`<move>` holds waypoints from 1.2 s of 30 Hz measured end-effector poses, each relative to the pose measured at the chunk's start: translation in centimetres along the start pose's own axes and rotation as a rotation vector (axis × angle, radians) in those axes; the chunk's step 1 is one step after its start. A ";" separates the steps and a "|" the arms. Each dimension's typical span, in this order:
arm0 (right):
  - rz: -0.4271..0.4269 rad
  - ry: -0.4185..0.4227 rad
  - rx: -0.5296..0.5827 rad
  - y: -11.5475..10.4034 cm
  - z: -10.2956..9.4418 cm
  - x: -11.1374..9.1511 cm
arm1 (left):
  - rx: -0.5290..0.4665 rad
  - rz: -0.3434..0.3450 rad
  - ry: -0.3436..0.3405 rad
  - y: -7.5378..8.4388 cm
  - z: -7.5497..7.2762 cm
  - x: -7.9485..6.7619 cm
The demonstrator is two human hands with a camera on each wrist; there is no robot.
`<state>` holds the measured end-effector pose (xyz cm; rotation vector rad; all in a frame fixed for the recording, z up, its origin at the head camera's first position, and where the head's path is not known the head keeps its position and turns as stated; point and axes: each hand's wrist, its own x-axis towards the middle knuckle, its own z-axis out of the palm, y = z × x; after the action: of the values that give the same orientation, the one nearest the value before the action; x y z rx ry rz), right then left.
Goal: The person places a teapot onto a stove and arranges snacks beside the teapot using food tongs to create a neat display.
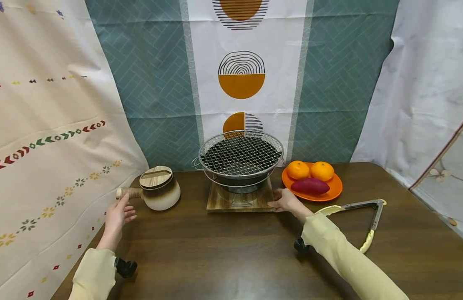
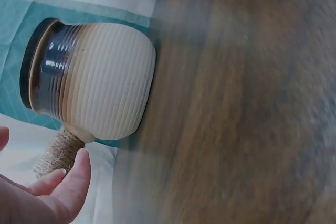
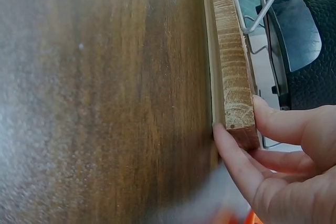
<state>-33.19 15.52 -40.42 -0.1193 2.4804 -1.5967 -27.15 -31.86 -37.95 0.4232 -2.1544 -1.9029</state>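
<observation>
At the left of the table, my left hand (image 1: 118, 214) is beside the twine-wrapped handle (image 2: 59, 153) of a cream and brown ceramic pot (image 1: 162, 196). Its fingers are loosely spread, fingertips right at the handle, not curled around it. A wooden lid (image 1: 155, 177) covers the pot. My right hand (image 1: 286, 201) pinches the front right corner of a square wooden board (image 3: 236, 77), thumb on top and fingers at the edge below. On that board stands a round black tabletop grill (image 1: 240, 183) with a wire mesh grate (image 1: 240, 156) on top.
Right of the grill, an orange plate (image 1: 334, 193) bears two orange citrus fruits (image 1: 298, 170) and a purple sweet potato (image 1: 310, 186). Spread tongs (image 1: 376, 208) with cream tips lie near my right forearm. Patterned cloths (image 1: 156, 83) hang behind and beside the table.
</observation>
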 end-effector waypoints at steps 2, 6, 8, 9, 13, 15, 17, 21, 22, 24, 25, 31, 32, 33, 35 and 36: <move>0.003 -0.002 0.006 0.1 0.0 0.0 | -0.052 -0.030 -0.046 -0.2 -0.2 0.3; 0.014 0.007 0.006 -0.1 0.0 0.0 | -0.124 -0.076 -0.080 -0.6 -0.4 0.9; 0.017 0.013 0.002 -0.2 0.0 0.0 | -0.156 -0.099 -0.091 -0.6 -0.4 1.2; 0.015 0.013 -0.002 -0.3 0.0 -0.1 | -0.174 -0.111 -0.090 -0.5 -0.3 1.2; 0.012 0.005 -0.004 -0.4 0.0 -0.2 | -0.242 -0.167 -0.114 -0.2 -0.1 1.1; 0.010 0.002 -0.003 -0.4 0.0 -0.2 | -0.282 -0.195 -0.104 0.0 0.0 1.0; 0.010 0.001 -0.003 -0.4 0.0 -0.2 | -0.316 -0.216 -0.088 0.1 0.2 1.1; 0.006 0.004 -0.008 -0.4 0.0 -0.3 | -0.365 -0.236 -0.033 0.2 0.3 1.4; 0.005 0.003 -0.013 -0.4 0.0 -0.3 | -0.371 -0.240 -0.018 0.3 0.4 1.5; 0.007 0.006 -0.017 -0.3 -0.1 -0.3 | -0.403 -0.253 0.018 0.3 0.5 1.7; 0.009 0.009 -0.016 -0.3 -0.1 -0.2 | -0.419 -0.259 0.033 0.4 0.5 1.8; 0.012 0.010 0.004 -0.2 0.0 0.0 | -0.572 -0.298 0.070 0.8 0.4 2.2; 0.013 0.009 0.010 -0.2 0.0 0.0 | -0.601 -0.303 0.075 0.8 0.4 2.3; 0.015 0.009 0.013 -0.2 0.1 0.0 | -0.632 -0.310 0.081 0.8 0.3 2.3; 0.013 0.005 0.017 -0.2 0.1 -0.1 | -0.678 -0.316 0.090 0.8 0.2 2.4; 0.012 0.004 0.011 -0.2 0.1 -0.1 | -0.698 -0.317 0.093 0.8 0.2 2.4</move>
<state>-33.07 15.34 -40.28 -0.0992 2.4702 -1.6073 -29.46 -32.46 -37.22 0.7048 -1.2872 -2.5688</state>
